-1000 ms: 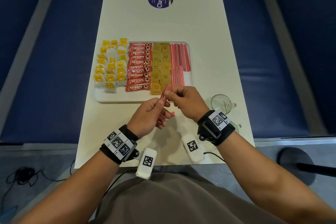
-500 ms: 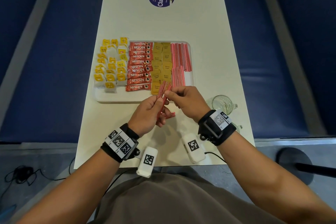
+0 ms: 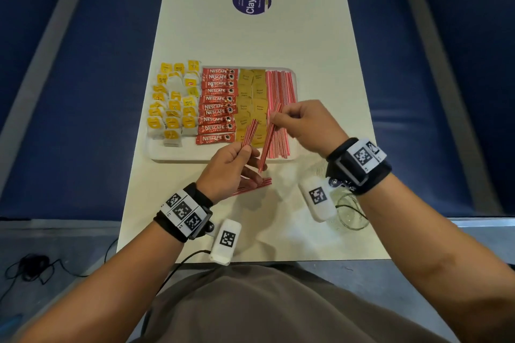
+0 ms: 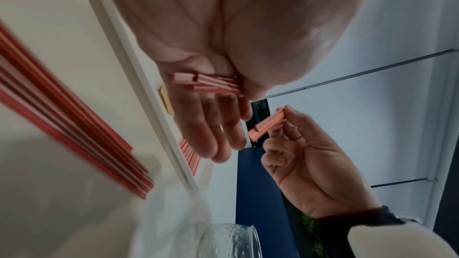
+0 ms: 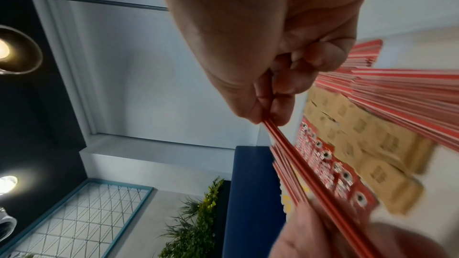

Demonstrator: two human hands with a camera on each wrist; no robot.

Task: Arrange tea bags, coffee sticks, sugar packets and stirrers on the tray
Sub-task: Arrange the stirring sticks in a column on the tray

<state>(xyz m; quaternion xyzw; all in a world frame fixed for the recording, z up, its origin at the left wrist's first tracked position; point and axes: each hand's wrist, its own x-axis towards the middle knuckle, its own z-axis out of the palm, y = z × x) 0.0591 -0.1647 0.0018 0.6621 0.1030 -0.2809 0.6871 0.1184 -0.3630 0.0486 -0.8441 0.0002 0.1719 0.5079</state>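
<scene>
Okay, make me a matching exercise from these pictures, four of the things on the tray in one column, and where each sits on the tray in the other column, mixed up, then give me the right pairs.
Things:
1. tea bags
2. coffee sticks
3. sugar packets
4. stirrers

Places on the tray, seen from the head camera:
A. second column from the left
B. far right column
C. far left column
D. third column from the left

Right pairs: 1-C, 2-A, 3-D, 4-B.
</scene>
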